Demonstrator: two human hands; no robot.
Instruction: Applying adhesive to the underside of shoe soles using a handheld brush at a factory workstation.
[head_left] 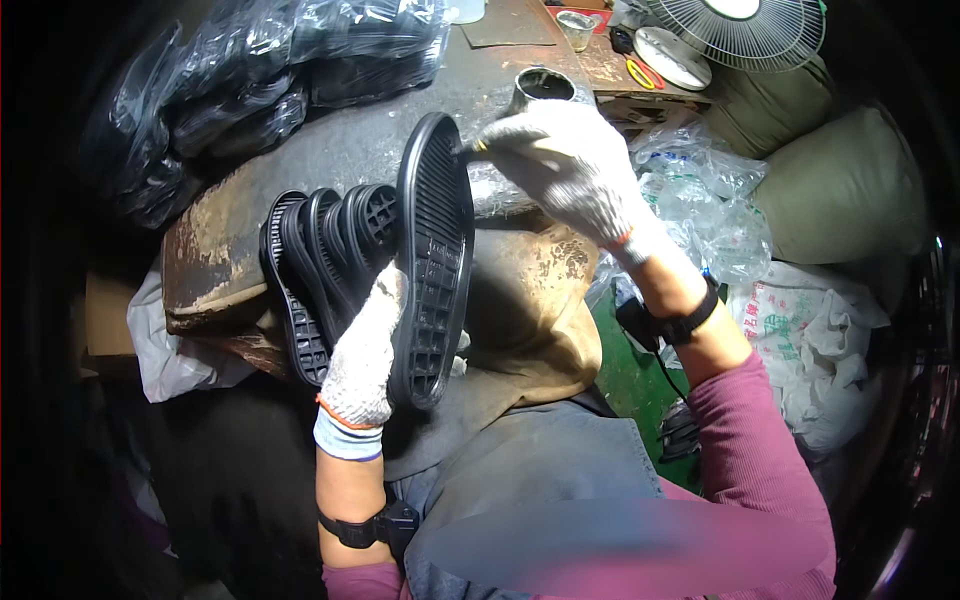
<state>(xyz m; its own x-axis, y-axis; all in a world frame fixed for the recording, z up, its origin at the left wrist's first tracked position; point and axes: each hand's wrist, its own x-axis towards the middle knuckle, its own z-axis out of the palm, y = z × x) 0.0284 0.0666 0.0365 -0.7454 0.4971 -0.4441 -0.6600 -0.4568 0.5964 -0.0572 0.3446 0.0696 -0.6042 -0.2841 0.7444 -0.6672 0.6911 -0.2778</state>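
My left hand (pixel 365 355), in a white knit glove, grips a black shoe sole (pixel 437 260) and holds it upright and tilted, its ridged and gridded inner face toward the right. In a soiled white glove, my right hand (pixel 565 165) pinches a small dark-tipped brush (pixel 468 151) close to the sole's upper right edge. The glove hides most of the brush; whether its tip touches the sole I cannot tell. Just behind this hand stands a small pot (pixel 543 84) with dark residue inside. Several more black soles (pixel 325 245) stand in a row left of the held sole.
A worn work surface (pixel 235 225) extends ahead, with plastic-wrapped black bundles (pixel 300 70) at its far left. At the far right are a fan (pixel 745 25), yellow-and-red-handled scissors (pixel 643 72) and a clear cup (pixel 576 30). Plastic bags (pixel 700 195) and stuffed sacks (pixel 845 190) lie on the right.
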